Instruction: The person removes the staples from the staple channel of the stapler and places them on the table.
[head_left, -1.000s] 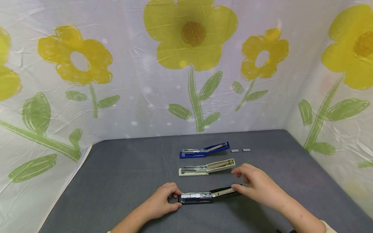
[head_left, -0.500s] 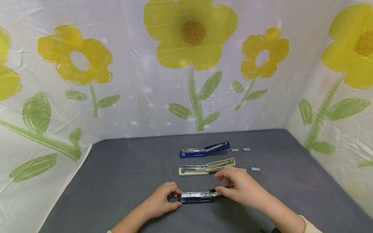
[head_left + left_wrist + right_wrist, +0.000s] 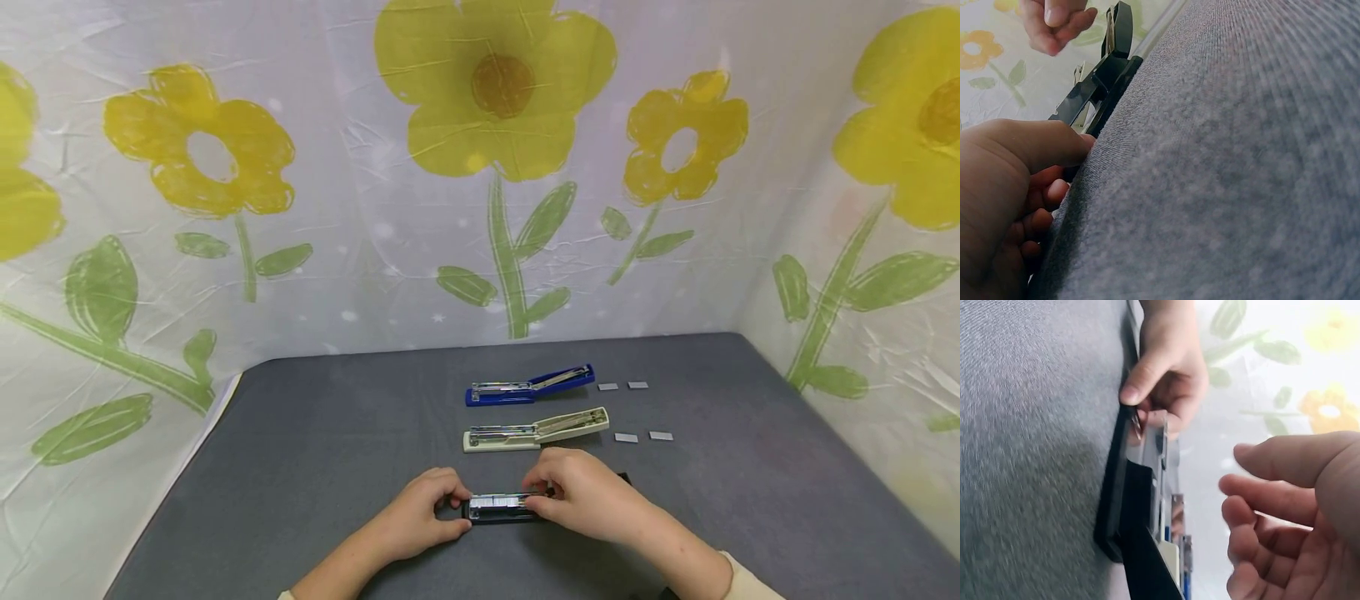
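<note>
A black stapler lies opened on the grey table, its top folded back to the right and silvery staples in its metal channel. At its left end, my left hand grips the base between thumb and fingers. My right hand hovers over the hinge area, largely hiding the raised top in the head view. The right wrist view shows that hand's thumb and bent fingers apart from the stapler, with nothing visible between them. Only the far tip of the black top shows beyond the right hand.
Behind lie a cream stapler and a blue stapler, both opened likewise. Two staple strips lie right of the cream one, and two more staple strips right of the blue one. A flowered cloth hangs behind the table.
My right hand has moved left, from the raised end of the black stapler's top to above its hinge, uncovering the staple strips beside the cream stapler. The left hand keeps its grip.
</note>
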